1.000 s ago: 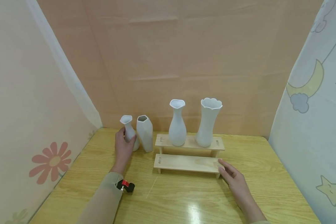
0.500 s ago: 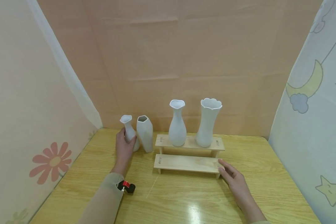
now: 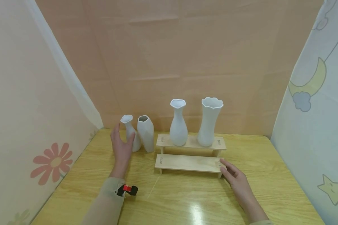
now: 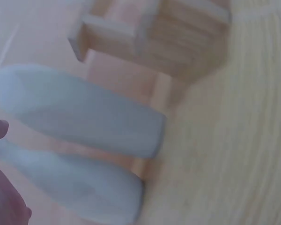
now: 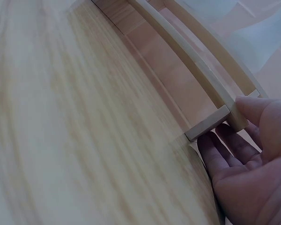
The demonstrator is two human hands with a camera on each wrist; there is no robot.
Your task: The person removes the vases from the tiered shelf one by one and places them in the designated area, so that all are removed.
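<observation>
A small white vase with a narrow neck and flared rim stands upright on the table at the left. My left hand is spread around its left and near side, with thumb and fingers apart and a gap to the vase on the left. Close on its right stands a faceted white vase, leaning slightly in view. My right hand holds the right end of the two-step wooden stand, thumb and fingers at the lower board. In the right wrist view the fingers lie by the stand's leg, partly hidden.
On the upper step stand a white bottle-shaped vase and a taller white vase with a scalloped rim. A peach cloth hangs behind the wooden table. Patterned cloths flank both sides.
My left hand has loosened from the small narrow-necked vase; its fingers have spread and shifted left. The vase stays in place. My right hand keeps its place at the stand.
</observation>
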